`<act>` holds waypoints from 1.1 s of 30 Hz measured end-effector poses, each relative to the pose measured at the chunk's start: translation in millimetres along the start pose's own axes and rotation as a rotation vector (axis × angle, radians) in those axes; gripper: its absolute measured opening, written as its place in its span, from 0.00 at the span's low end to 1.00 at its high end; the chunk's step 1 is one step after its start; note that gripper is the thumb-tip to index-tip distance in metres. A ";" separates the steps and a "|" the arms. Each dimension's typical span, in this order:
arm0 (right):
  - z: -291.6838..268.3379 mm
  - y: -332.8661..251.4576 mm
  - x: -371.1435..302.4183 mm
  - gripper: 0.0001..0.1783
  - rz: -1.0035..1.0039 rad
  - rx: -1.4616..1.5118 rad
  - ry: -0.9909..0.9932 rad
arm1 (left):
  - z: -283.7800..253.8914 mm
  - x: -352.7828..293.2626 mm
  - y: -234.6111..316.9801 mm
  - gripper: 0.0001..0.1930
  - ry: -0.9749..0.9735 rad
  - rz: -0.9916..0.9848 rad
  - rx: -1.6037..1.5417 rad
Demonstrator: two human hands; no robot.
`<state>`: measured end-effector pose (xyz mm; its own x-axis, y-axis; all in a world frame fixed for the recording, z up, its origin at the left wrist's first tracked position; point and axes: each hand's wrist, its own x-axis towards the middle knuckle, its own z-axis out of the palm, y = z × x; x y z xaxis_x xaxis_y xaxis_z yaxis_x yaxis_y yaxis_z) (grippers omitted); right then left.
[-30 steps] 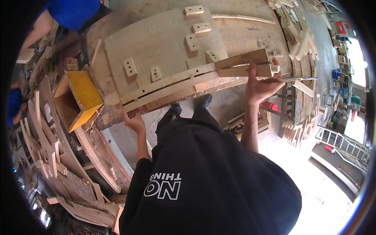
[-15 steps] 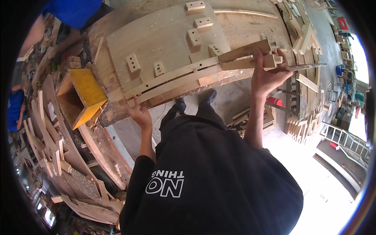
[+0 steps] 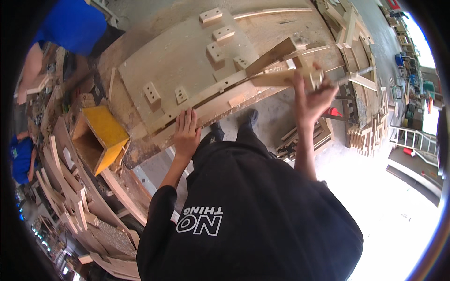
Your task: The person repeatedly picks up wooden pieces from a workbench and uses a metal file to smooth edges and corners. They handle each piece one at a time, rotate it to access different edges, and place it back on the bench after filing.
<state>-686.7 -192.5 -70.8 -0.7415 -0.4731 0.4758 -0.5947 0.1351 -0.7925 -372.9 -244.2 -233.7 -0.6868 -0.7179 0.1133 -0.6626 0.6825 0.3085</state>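
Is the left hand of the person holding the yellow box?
No. The left hand lies flat on the edge of the wooden workbench, while the yellow box stands apart, further to the left.

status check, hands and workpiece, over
Left hand flat on pale plywood panel. Right hand gripping long wooden strip. Nothing between them.

Workbench (image 3: 140, 56): showing pale tan, dusty. Plywood panel (image 3: 183, 61) and its small blocks (image 3: 224, 33): showing light beige. Wooden strip (image 3: 276, 77): showing warm tan. Open box (image 3: 101, 136): showing bright yellow outside, brown inside. Person's top (image 3: 262, 206): showing black with white lettering. Co-worker's shirt (image 3: 77, 23): showing strong blue. Floor (image 3: 276, 122): showing grey.
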 end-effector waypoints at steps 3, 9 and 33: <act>-49.8 6.8 -30.6 0.32 0.173 0.272 -0.030 | -4.2 1.6 -1.6 0.30 0.018 0.066 -0.031; -122.5 51.0 -88.4 0.21 0.760 0.194 0.149 | 7.7 32.7 5.9 0.28 -0.091 0.024 -0.100; -403.3 215.8 -90.9 0.19 0.886 -0.091 0.402 | 30.7 134.5 303.5 0.27 -0.306 0.206 -0.556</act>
<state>-872.9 230.8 -131.2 -0.9719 0.1625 -0.1701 0.2201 0.3732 -0.9013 -675.6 -129.4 -153.8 -0.8912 -0.4529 -0.0260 -0.3122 0.5709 0.7593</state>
